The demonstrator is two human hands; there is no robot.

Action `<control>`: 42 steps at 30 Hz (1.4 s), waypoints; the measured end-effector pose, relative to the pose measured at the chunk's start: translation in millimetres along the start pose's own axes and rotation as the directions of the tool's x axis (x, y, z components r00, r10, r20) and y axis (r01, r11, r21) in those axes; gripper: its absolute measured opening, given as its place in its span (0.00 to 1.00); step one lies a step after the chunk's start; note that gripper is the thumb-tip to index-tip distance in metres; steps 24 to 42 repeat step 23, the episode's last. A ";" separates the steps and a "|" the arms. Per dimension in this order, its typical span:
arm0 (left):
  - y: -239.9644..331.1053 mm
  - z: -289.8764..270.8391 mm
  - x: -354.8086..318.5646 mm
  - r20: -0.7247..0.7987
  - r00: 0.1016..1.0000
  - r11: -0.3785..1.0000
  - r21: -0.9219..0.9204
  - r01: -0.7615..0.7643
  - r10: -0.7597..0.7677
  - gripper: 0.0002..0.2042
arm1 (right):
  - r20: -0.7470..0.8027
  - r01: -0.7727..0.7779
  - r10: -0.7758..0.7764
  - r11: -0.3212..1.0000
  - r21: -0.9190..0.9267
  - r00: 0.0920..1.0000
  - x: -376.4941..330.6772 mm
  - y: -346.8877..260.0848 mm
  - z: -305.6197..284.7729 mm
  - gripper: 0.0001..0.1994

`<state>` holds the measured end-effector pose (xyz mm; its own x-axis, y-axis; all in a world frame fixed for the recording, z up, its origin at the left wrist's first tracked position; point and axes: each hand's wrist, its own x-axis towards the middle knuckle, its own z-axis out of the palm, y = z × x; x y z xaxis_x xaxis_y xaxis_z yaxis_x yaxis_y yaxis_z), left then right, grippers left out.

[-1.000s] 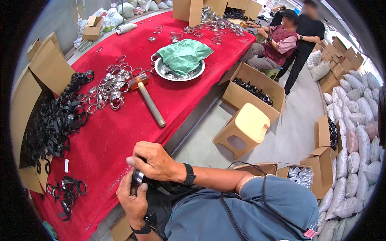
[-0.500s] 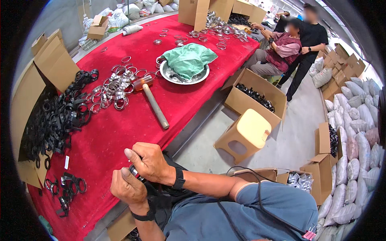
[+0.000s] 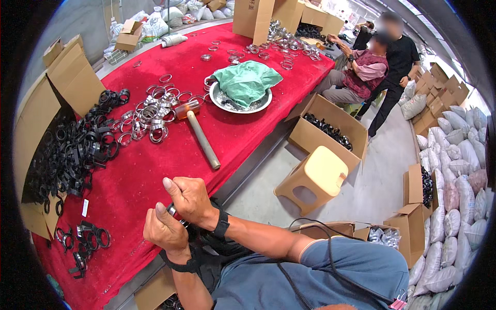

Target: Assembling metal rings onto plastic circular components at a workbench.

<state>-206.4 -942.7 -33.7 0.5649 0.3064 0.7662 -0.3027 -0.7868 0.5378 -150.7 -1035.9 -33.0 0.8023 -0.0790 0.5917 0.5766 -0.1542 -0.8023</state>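
My left hand (image 3: 166,233) and my right hand (image 3: 192,203) are held close together over the table's near edge, both thumbs up. Their fingers are closed around a silver metal ring (image 3: 172,209), mostly hidden between them; a dark part shows beside it. On the red cloth ahead lies a mallet (image 3: 202,140) with an orange head and a pale handle. Beside its head is a loose heap of silver rings (image 3: 151,112). A large pile of black rings (image 3: 77,147) spills from a tipped box at the left. Several more black rings (image 3: 89,241) lie nearer me.
A metal bowl (image 3: 243,110) with a green cloth (image 3: 248,82) stands farther along the table. To the right are a yellow stool (image 3: 323,170) and a carton of black parts (image 3: 356,157). Two people (image 3: 368,70) are at the far end. White sacks (image 3: 449,206) line the right side.
The view has shifted slightly. My two hands stay closed together around the ring, with my right hand a little higher. At the far end, the standing person's arm has dropped lower.
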 end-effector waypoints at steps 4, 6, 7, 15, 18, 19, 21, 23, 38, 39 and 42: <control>0.0 4.5 5.4 -0.019 1.000 1.000 -0.013 -0.015 0.015 0.25 | -0.003 -0.105 0.105 0.993 0.044 0.994 -0.2 7.5 5.5 0.27; -3.6 8.3 7.6 -0.023 1.000 1.000 -0.020 -0.012 0.012 0.25 | -0.045 -0.112 0.115 0.991 0.072 0.992 3.6 11.6 11.4 0.29; -6.6 8.6 8.1 -0.028 1.000 1.000 -0.028 -0.009 0.008 0.24 | -0.044 -0.114 0.118 0.991 0.074 0.992 2.7 11.5 11.6 0.29; -0.9 -35.8 9.0 0.314 0.938 0.969 -0.146 0.201 -0.147 0.10 | -0.026 -0.369 0.382 0.907 0.201 0.924 3.5 29.7 20.7 0.31; -17.0 -45.6 -14.0 0.398 0.783 0.714 -0.343 0.611 -0.478 0.14 | 0.007 -0.138 0.138 0.985 0.105 0.990 3.5 34.7 36.2 0.27; -10.7 -44.9 -7.3 0.392 0.792 0.749 -0.299 0.591 -0.469 0.13 | -0.016 0.296 -0.318 0.900 -0.319 0.948 4.0 51.4 36.5 0.26; -15.2 -56.8 -5.7 0.410 0.778 0.783 -0.204 0.587 -0.476 0.14 | 0.265 -0.419 0.385 0.904 0.083 0.884 5.1 21.7 22.1 0.28; -30.1 -96.5 -15.0 0.277 0.860 0.874 -0.116 0.473 -0.428 0.15 | 0.502 -0.582 0.403 0.766 0.273 0.765 -13.8 21.7 54.3 0.26; -30.1 -96.5 -15.0 0.277 0.860 0.874 -0.116 0.473 -0.428 0.15 | 0.502 -0.582 0.403 0.766 0.273 0.765 -13.8 21.7 54.3 0.26; -30.1 -96.5 -15.0 0.277 0.860 0.874 -0.116 0.473 -0.428 0.15 | 0.502 -0.582 0.403 0.766 0.273 0.765 -13.8 21.7 54.3 0.26; -30.1 -96.5 -15.0 0.277 0.860 0.874 -0.116 0.473 -0.428 0.15 | 0.502 -0.582 0.403 0.766 0.273 0.765 -13.8 21.7 54.3 0.26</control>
